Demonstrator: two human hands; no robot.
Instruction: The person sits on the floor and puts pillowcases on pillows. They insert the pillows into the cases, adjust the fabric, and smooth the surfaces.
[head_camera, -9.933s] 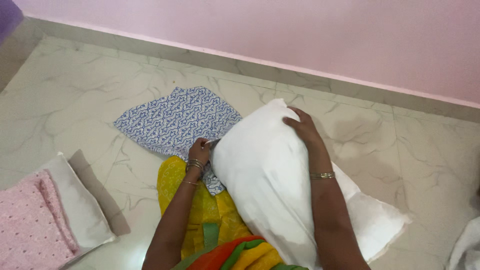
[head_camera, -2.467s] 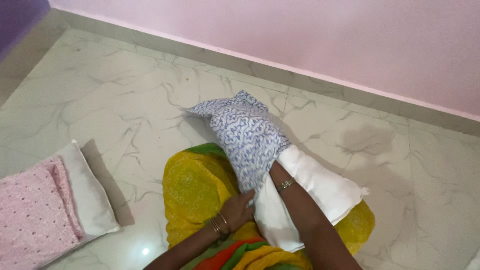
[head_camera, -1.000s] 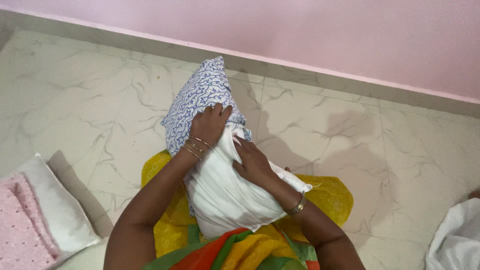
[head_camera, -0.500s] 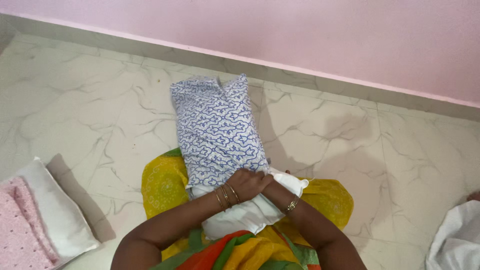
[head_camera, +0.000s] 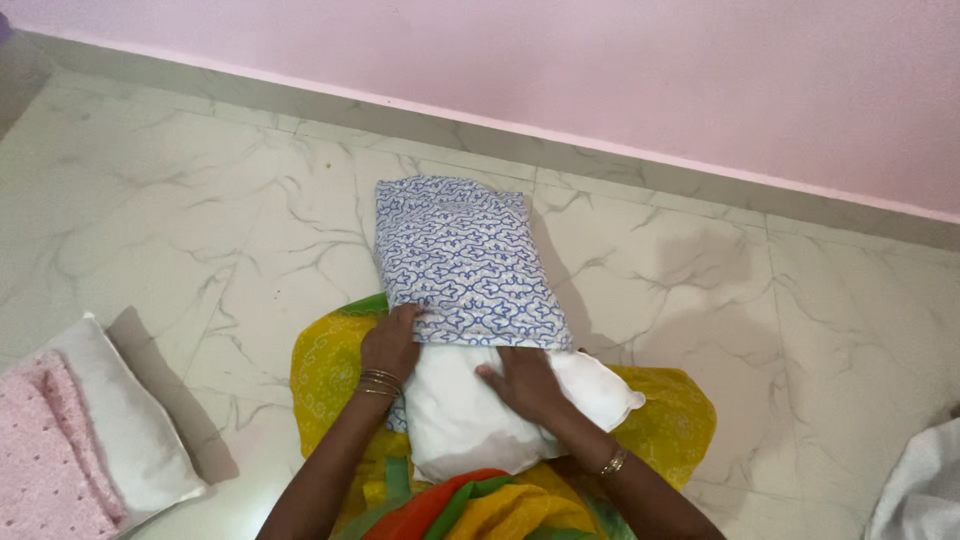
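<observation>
- One white fabric pillow (head_camera: 500, 415) is lying across the person's yellow-clad lap (head_camera: 330, 370), centre frame, with its long axis running 12 to 6 o'clock.
- One blue-and-white patterned cloth pillowcase (head_camera: 462, 262) is covering its far half; the closed end is pointing to 12 o'clock, the open hem to 6 o'clock, and the bare white end is sticking out toward the person.
- The left hand (head_camera: 388, 345) is gripping the hem at its 9 o'clock corner, fingers curled on the cloth.
- The right hand (head_camera: 522, 385) is pressing flat on the bare pillow, fingers together, just under the hem.
- One pink-topped white cushion (head_camera: 70, 450) is sitting at 8 o'clock on the marble floor (head_camera: 170, 220); one white cloth (head_camera: 925, 490) at 4 o'clock.
</observation>
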